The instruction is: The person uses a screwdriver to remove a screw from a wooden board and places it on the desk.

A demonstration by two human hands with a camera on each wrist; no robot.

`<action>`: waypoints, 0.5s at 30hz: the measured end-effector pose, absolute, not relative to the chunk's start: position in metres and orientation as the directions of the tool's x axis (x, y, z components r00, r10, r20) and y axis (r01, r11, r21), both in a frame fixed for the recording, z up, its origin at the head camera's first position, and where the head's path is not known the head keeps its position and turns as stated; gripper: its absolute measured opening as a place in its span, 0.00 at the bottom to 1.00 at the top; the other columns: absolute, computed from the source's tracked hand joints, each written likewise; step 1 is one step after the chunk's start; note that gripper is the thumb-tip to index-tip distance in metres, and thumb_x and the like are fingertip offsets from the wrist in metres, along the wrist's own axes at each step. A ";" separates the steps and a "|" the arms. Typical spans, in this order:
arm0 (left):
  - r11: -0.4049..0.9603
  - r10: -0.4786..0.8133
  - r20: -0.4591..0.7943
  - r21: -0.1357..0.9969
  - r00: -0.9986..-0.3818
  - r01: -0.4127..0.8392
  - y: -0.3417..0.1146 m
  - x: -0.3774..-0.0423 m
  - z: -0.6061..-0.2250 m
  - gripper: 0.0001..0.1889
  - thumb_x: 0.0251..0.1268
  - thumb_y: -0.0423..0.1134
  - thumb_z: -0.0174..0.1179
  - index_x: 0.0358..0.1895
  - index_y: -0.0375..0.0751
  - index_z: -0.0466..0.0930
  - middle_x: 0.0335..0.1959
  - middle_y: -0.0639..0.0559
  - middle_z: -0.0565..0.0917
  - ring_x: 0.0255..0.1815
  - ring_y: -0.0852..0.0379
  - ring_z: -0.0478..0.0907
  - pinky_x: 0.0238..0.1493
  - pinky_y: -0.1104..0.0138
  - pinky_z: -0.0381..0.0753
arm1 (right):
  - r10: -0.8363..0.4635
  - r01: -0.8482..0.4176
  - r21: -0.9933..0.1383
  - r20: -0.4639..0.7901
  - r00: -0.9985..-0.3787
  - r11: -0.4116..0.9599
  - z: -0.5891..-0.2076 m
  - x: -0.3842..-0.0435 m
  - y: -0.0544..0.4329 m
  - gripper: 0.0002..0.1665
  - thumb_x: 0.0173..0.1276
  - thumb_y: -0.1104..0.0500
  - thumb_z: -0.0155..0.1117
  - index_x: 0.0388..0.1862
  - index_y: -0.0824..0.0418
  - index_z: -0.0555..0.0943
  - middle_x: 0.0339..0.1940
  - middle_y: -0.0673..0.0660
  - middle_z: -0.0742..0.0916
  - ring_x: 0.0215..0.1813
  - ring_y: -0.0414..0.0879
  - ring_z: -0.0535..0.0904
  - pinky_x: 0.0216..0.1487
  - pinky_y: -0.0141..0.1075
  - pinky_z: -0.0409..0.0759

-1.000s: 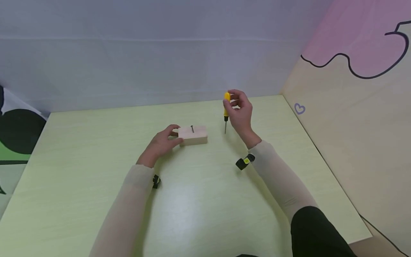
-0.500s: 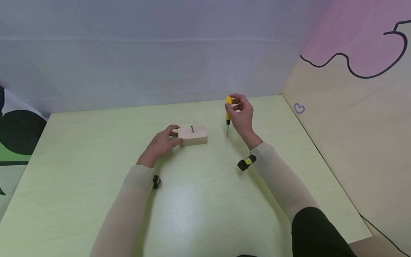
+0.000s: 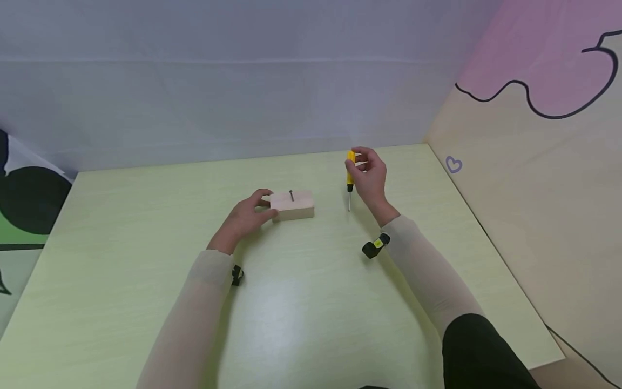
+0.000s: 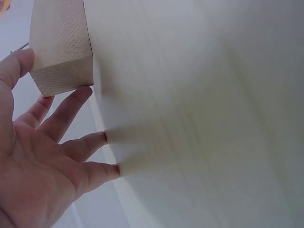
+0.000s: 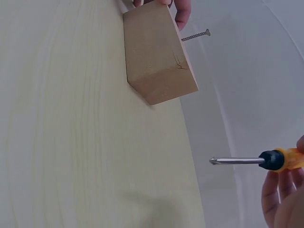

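Steadying the block (image 3: 293, 206) is probably why the left hand (image 3: 243, 219) pinches its end between thumb and fingers, two more fingertips propped on the table (image 3: 311, 308). Screw (image 5: 197, 35) sticks out of its top, past those fingers. Right hand's (image 3: 371, 177) curled fingers grip the driver (image 3: 350, 175), tip below them. Can't tell how deep the screw sits; right wrist view crops the driver.

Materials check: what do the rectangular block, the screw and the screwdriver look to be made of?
Rectangular block: wood, apparently unvarnished; pale, matte faces with visible grain. Screw: metal, probably steel, with a greyish sheen along its thread. Screwdriver: shaft smooth, shiny, silvery metal, likely steel; handle yellow, probably plastic from its even, saturated colour, though a rubbery coating can't be excluded.
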State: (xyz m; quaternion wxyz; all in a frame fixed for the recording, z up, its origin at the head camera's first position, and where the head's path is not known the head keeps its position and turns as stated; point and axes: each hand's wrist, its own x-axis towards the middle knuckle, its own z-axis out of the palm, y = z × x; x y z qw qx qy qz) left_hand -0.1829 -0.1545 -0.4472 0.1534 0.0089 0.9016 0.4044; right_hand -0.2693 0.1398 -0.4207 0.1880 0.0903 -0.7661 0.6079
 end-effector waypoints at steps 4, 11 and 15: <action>0.674 0.144 -0.265 0.732 -0.953 -0.101 -0.155 -0.183 -0.448 0.31 0.67 0.58 0.53 0.71 0.61 0.56 0.68 0.51 0.72 0.69 0.44 0.65 0.65 0.46 0.64 | 0.098 -0.329 -0.912 0.361 -0.927 0.247 -0.426 -0.270 0.142 0.17 0.62 0.62 0.67 0.51 0.62 0.80 0.35 0.51 0.81 0.29 0.41 0.75 0.30 0.24 0.76; 0.677 0.139 -0.265 0.729 -0.954 -0.103 -0.154 -0.183 -0.447 0.31 0.67 0.58 0.53 0.71 0.61 0.56 0.68 0.51 0.72 0.68 0.44 0.65 0.65 0.46 0.64 | 0.098 -0.265 -0.933 0.295 -0.950 0.243 -0.429 -0.269 0.145 0.18 0.63 0.62 0.67 0.52 0.63 0.80 0.35 0.53 0.80 0.27 0.41 0.74 0.27 0.23 0.75; 0.684 0.133 -0.266 0.722 -0.955 -0.106 -0.155 -0.183 -0.446 0.31 0.67 0.57 0.53 0.71 0.61 0.56 0.68 0.51 0.72 0.68 0.45 0.65 0.65 0.47 0.64 | 0.092 -0.237 -0.939 0.267 -0.959 0.250 -0.432 -0.271 0.146 0.19 0.63 0.61 0.67 0.53 0.63 0.80 0.36 0.56 0.81 0.27 0.40 0.73 0.27 0.23 0.74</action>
